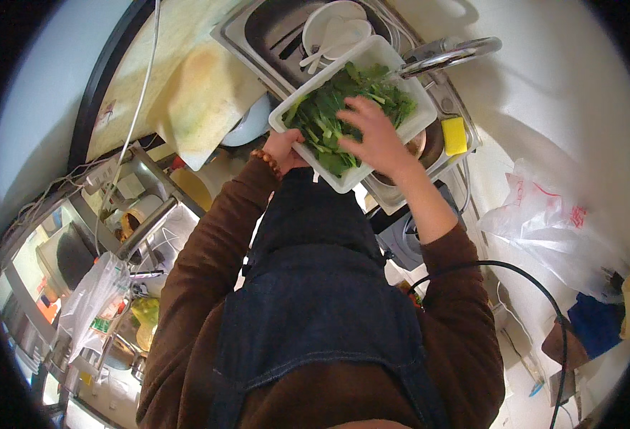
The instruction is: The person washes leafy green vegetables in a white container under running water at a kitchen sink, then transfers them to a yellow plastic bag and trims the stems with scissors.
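Note:
A white rectangular plastic tub (425, 115) full of leafy greens (320, 120) is held tilted over the double-basin steel sink (229, 32). My left hand (284, 151), with a beaded bracelet at the wrist, grips the tub's near left corner. Over the greens my right hand (374, 131) has its fingers spread; it is slightly blurred, and whether the fingertips press into the leaves is hard to tell. The chrome faucet (449, 56) reaches over the tub's far right side, its spout end near the leaves. Part of both basins is hidden by the tub.
White bowls (325, 16) and a white spoon (328, 45) lie in the far basin. A yellow sponge (454, 137) rests on the sink's right rim. A plastic bag (545, 220) hangs at the right wall. To the left stands a cluttered metal shelf (149, 228); a black hose (529, 276) curves at right.

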A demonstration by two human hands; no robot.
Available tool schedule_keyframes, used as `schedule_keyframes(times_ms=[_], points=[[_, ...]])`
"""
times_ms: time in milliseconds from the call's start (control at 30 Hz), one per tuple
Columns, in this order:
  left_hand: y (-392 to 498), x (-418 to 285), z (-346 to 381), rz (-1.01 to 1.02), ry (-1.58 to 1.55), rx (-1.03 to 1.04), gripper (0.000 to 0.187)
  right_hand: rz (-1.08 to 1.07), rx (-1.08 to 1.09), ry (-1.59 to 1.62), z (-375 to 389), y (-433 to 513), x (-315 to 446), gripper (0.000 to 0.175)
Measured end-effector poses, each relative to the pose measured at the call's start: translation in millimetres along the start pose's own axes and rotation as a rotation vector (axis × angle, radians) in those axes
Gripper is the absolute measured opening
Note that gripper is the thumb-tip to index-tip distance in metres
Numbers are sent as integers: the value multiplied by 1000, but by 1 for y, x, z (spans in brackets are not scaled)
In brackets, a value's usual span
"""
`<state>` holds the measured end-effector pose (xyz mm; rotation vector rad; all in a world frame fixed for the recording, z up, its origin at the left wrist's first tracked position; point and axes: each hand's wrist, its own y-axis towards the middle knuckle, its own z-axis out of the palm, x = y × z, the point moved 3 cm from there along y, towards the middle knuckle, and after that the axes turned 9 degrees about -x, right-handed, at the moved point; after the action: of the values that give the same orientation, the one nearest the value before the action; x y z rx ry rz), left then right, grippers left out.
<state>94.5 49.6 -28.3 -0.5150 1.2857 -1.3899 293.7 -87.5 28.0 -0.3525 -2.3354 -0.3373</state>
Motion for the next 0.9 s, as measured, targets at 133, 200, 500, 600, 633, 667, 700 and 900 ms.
schedule_keyframes(times_ms=[133, 200, 500, 600, 633, 667, 700, 900], points=[[0, 1, 1, 10, -1, 38, 53, 61, 109, -184, 5, -8, 11, 13], [0, 1, 1, 20, 23, 16, 53, 178, -13, 38, 3, -2, 7, 13], [3, -1, -1, 28, -8, 31, 56, 157, -10, -511, 61, 40, -2, 75], [3, 1, -1, 5, -10, 30, 57, 248, 213, -690, 78, 35, -14, 81], [3, 1, -1, -18, -10, 17, 57, 276, 183, -647, 77, 34, -17, 81], [3, 1, 1, -10, -51, 57, 56, 312, 129, -674, 73, 35, -21, 81], [2, 0, 1, 1, -47, 49, 57, 299, 38, -662, 67, 38, -22, 82], [1, -1, 1, 3, -45, 47, 57, 410, 156, -417, 62, 41, -17, 75]])
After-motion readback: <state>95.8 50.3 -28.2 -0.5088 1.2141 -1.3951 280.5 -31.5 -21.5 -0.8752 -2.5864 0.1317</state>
